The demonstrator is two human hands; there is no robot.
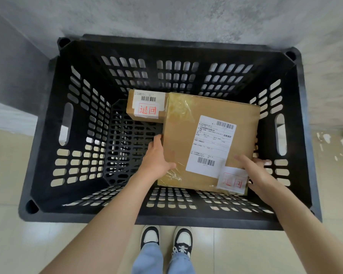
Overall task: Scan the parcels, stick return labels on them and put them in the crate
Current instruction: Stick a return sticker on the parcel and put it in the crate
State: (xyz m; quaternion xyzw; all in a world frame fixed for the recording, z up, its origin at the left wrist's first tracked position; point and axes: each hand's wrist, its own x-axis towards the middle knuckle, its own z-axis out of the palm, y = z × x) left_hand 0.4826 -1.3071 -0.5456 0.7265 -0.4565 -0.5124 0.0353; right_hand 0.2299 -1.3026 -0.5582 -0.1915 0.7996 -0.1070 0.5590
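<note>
Inside the black crate (166, 219), the left hand (156, 159) and right hand (259, 173) grip opposite side edges of the large parcel (186, 139), fingers (263, 161) curled round it, apparently held just above the floor, touching the small parcel (147, 103).

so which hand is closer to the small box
Left. The left hand grips the big box's left edge, just this side of the small box; the right hand holds the big box's near right corner, farther off.
</note>
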